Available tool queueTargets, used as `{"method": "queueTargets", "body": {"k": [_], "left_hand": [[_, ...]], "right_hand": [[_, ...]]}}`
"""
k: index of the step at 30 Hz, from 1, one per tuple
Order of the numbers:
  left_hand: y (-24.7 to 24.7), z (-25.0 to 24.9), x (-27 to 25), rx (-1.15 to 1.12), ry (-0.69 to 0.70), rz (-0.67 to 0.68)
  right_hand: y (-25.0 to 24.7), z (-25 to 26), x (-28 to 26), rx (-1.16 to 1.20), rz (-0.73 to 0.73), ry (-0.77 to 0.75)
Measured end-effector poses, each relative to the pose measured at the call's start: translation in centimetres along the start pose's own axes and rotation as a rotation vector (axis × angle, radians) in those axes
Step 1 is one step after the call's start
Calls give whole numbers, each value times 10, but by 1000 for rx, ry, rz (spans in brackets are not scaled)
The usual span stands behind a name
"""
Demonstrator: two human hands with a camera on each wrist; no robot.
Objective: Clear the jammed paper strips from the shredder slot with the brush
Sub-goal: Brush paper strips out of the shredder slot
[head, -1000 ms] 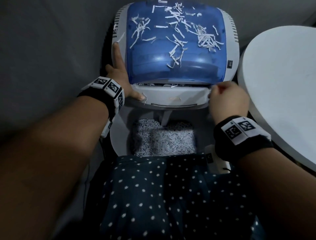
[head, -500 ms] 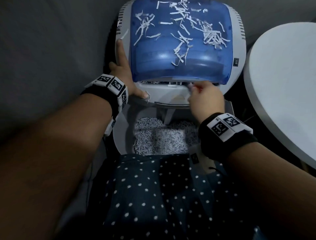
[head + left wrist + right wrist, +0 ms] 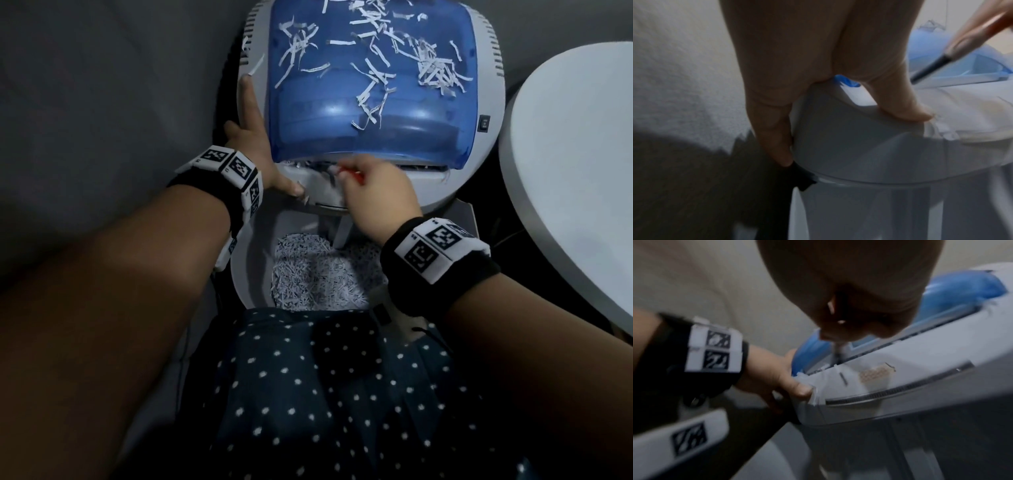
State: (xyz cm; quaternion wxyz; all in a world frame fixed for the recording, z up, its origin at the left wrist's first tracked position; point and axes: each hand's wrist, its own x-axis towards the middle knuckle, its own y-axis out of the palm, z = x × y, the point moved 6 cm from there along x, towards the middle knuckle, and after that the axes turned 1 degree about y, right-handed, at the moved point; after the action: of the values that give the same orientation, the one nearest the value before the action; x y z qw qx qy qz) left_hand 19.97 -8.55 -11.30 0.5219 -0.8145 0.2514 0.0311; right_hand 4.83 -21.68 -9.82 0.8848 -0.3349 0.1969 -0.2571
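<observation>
The shredder has a white body point(image 3: 486, 85) and a blue see-through cover point(image 3: 325, 102) strewn with loose paper strips point(image 3: 435, 68). Its slot point(image 3: 421, 167) runs along the cover's near edge, with jammed strips point(image 3: 306, 163) at its left end. My right hand point(image 3: 342, 171) grips a thin red-handled brush point(image 3: 356, 175), whose tip is at the slot left of centre. In the left wrist view the brush point(image 3: 937, 63) slants down to the slot. My left hand point(image 3: 253, 137) rests on the shredder's left side, index finger straight and thumb point(image 3: 906, 112) on the front ledge.
Below the shredder head, the bin point(image 3: 250, 274) is full of shredded paper point(image 3: 318, 274). A round white table point(image 3: 575, 171) stands close on the right. A grey wall is on the left. Dark polka-dot clothing point(image 3: 325, 394) fills the near foreground.
My right hand has swept the brush leftward along the slot, from its right end to left of centre. The left hand stays in place on the shredder.
</observation>
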Motion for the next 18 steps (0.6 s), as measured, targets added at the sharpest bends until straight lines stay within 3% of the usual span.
{"method": "queueTargets", "body": {"k": [3,6,10,13,15,18], "left_hand": [[0,2,1,10,-2,10],[1,0,2,20,-3,-4],[1,0,1,30,-7,-11],[1,0,2,23,-5,-6],[0,0,2,29,-1,-11],[1,0,2,21,-1,-7]], "right_hand": [[-9,-9,2,-21,-89,125],[9,8,-1,-28,58,-55],[-4,-1,5,7,-60,68],[9,5,0,-41,41,-32],[13,15,-1,64,44,-106],[4,14,1,410,-49,-20]]}}
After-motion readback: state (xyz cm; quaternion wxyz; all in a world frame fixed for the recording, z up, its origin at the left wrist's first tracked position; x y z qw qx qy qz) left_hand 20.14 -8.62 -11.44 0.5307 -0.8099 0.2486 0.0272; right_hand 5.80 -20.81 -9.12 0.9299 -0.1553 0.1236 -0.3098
